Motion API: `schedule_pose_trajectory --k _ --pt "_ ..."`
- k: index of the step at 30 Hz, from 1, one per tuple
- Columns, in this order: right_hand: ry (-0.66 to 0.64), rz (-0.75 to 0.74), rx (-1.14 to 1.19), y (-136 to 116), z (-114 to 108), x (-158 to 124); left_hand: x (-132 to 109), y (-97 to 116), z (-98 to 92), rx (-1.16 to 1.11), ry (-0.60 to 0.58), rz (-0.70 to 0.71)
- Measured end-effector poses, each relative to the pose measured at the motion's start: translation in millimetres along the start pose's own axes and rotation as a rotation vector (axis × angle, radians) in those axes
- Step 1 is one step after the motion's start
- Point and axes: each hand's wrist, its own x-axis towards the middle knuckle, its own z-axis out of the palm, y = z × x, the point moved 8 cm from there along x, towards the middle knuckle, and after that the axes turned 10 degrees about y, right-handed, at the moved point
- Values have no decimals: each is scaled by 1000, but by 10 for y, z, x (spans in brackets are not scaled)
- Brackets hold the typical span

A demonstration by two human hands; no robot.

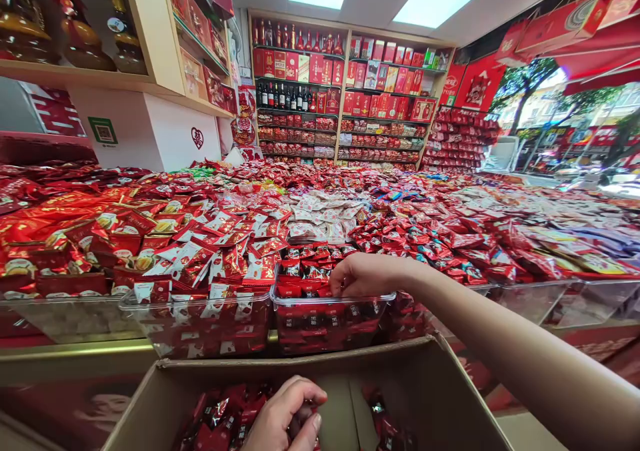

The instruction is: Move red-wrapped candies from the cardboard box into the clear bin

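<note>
My left hand [287, 414] reaches down into an open cardboard box [390, 364], its fingers curled near small red-and-dark wrapped candies [220, 417]. Something dark red shows between thumb and fingers, but its kind is unclear. More of the same candies [387, 424] lie on the box's right side, with bare cardboard between the piles. Over the right part of a clear plastic bin [330, 299], my right hand [356, 275] bends downward with closed fingers. Its fingertips touch the red-wrapped candies [303, 271] there, and whatever they hold is hidden.
Left of this bin stands another clear bin [200, 307] with red-and-white packets. Heaps of wrapped sweets [450, 231] spread across the display behind, white packets [325, 214] among them. A shelf cabinet [185, 94] overhangs at left. Shelves of bottles and red boxes [345, 71] line the back.
</note>
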Motion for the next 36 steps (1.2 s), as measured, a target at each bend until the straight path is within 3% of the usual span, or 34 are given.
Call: schedule_pose_trajectory --k 6,10,16,24,28,31,34,36 --pt "-80 -57 -49 88 91 107 0 63 38 46 -31 6" --pt "-48 -136 -93 60 137 171 -1 103 53 97 -71 -21" --pt "15 -118 -160 47 47 157 -27 106 75 108 -93 -16" --pt "-87 -39 -55 95 31 82 -27 78 108 109 -113 -31" --pt "-70 33 -49 130 29 102 -68 52 131 126 -132 -29" --pt "-85 50 -32 135 47 107 -18 256 11 206 -70 134" --pt "-88 27 -37 126 49 104 146 748 -281 466 153 493" --pt "-80 12 -41 118 41 100 325 1033 -439 673 267 639"
